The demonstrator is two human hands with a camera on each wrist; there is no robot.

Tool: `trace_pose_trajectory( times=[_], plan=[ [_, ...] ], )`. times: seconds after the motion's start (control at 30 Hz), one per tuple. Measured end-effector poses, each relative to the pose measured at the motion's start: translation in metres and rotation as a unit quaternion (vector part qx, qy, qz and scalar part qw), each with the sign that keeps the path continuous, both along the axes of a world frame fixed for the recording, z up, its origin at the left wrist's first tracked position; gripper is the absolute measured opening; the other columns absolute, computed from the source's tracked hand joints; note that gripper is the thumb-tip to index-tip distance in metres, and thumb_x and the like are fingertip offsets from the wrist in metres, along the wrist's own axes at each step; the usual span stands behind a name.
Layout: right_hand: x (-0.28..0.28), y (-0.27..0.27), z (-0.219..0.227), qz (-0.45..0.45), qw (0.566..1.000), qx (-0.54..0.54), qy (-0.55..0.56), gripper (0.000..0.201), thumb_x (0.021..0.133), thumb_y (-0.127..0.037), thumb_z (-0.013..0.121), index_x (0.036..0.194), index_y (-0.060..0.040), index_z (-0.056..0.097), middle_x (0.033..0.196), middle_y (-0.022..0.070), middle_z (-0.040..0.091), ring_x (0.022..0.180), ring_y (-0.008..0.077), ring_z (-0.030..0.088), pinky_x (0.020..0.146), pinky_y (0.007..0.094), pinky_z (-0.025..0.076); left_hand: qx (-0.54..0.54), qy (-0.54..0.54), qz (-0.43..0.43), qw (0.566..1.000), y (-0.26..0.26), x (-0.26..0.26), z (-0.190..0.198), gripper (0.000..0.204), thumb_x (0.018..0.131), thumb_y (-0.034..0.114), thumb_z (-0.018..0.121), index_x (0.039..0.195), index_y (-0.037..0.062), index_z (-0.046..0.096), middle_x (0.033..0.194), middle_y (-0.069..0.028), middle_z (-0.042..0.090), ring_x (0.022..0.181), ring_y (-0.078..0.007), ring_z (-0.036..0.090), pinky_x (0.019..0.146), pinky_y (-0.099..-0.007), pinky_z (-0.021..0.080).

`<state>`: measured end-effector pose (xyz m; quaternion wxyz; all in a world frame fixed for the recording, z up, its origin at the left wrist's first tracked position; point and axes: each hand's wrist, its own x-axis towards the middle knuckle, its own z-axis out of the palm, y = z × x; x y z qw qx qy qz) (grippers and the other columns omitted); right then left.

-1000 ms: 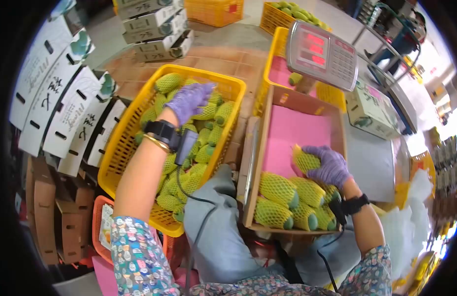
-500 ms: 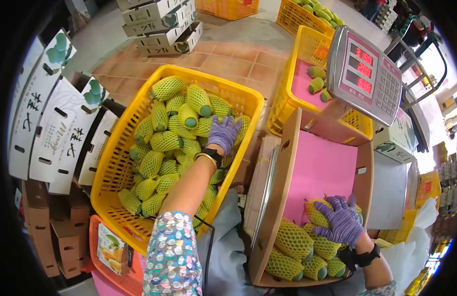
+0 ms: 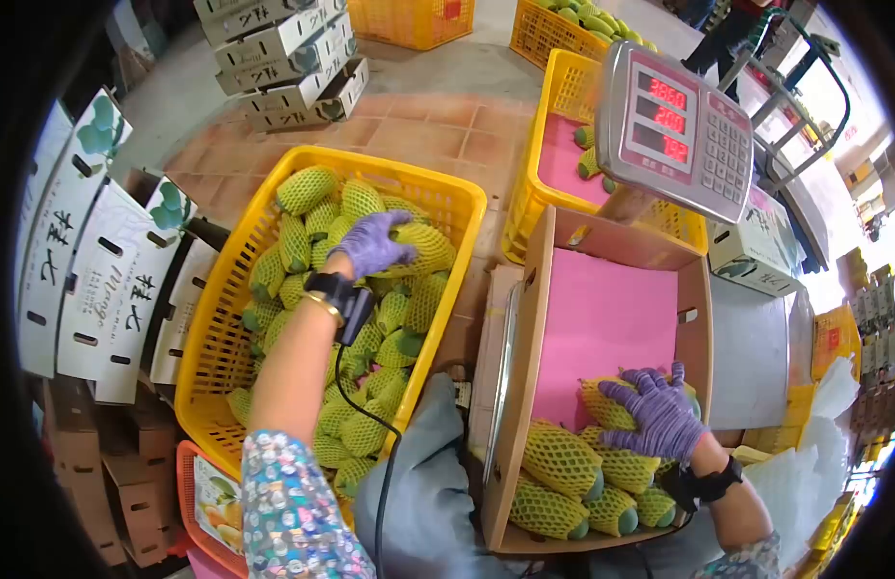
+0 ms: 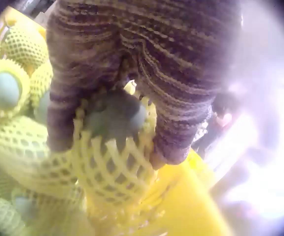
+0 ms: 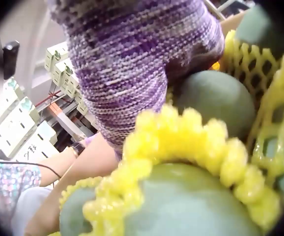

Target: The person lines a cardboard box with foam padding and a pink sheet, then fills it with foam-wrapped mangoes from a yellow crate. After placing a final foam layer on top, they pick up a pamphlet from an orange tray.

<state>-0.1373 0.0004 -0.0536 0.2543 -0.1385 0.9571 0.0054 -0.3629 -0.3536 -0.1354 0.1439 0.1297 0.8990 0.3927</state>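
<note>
My left hand, in a purple knit glove, grips a mango in yellow foam netting over the far right part of a yellow crate. In the left wrist view, thumb and fingers straddle the netted mango, its greenish end poking out. The crate is filled with more netted mangoes. My gloved right hand lies with fingers spread on a netted mango in a cardboard box. Rows of netted mangoes fill the near end of that box; a pink sheet lines it.
A scale display with red digits overhangs the box's far end. Behind it stands another yellow crate with a few mangoes. White printed cartons lean at the left, and more cartons are stacked at the back.
The right hand has brought its mango down onto the near rows and spread its fingers. The left hand has shifted within the crate and now grips a mango. The scale's digits differ.
</note>
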Motion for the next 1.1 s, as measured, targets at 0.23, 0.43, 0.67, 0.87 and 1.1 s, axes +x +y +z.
trace_pose_trajectory(
  times=[0.23, 0.43, 0.67, 0.87, 1.1],
  plan=[
    [-0.024, -0.019, 0.047, -0.058, 0.963, -0.212, 0.153, 0.059, 0.07, -0.044, 0.063, 0.119, -0.0155, 0.045, 0.124, 0.0154, 0.039, 0.116, 0.0327, 0.036, 0.096, 0.0475, 0.028, 0.146, -0.01, -0.053, 0.988, -0.038, 0.094, 0.127, 0.048, 0.072, 0.014, 0.066, 0.115, 0.0026, 0.048, 0.104, -0.0072, 0.056, 0.09, -0.0131, 0.053, 0.077, -0.0261, 0.046],
    [-0.053, -0.071, 0.091, -0.067, 0.852, -0.518, -0.014, 0.07, 0.071, -0.028, 0.068, 0.129, -0.011, 0.033, 0.127, 0.0105, 0.037, 0.117, 0.0217, 0.037, 0.096, 0.0325, 0.032, 0.32, -0.044, -0.173, 0.93, 0.009, 0.134, 0.151, 0.051, 0.073, 0.014, 0.066, 0.118, 0.0033, 0.046, 0.115, -0.007, 0.052, 0.102, -0.0147, 0.05, 0.086, -0.0273, 0.042],
    [-0.014, -0.052, 0.089, -0.181, 0.724, -0.653, -0.131, 0.064, 0.07, -0.015, 0.068, 0.125, -0.0045, 0.037, 0.112, 0.0078, 0.05, 0.102, 0.0161, 0.048, 0.085, 0.0283, 0.042, 0.372, -0.123, -0.254, 0.884, 0.06, 0.137, 0.142, 0.053, 0.07, 0.016, 0.068, 0.117, 0.0013, 0.048, 0.11, -0.0082, 0.055, 0.101, -0.0166, 0.051, 0.088, -0.0305, 0.041],
    [0.001, -0.03, 0.069, -0.175, 0.943, -0.279, 0.054, 0.059, 0.064, -0.019, 0.069, 0.118, -0.0095, 0.047, 0.105, 0.012, 0.056, 0.097, 0.0207, 0.054, 0.085, 0.0302, 0.043, 0.156, -0.049, -0.063, 0.984, -0.009, 0.082, 0.093, 0.058, 0.073, 0.007, 0.062, 0.125, 0.0043, 0.037, 0.124, -0.012, 0.044, 0.105, -0.0195, 0.049, 0.086, -0.0288, 0.042],
    [-0.009, -0.054, 0.012, 0.019, 0.997, -0.073, 0.013, 0.056, 0.07, -0.034, 0.059, 0.122, -0.0194, 0.042, 0.112, 0.0151, 0.048, 0.107, 0.0328, 0.045, 0.097, 0.0446, 0.028, -0.189, 0.01, 0.17, 0.967, -0.095, 0.055, 0.017, 0.07, 0.066, 0.017, 0.069, 0.125, 0.0036, 0.036, 0.127, -0.0201, 0.037, 0.113, -0.0295, 0.042, 0.096, -0.0346, 0.033]
  ],
)
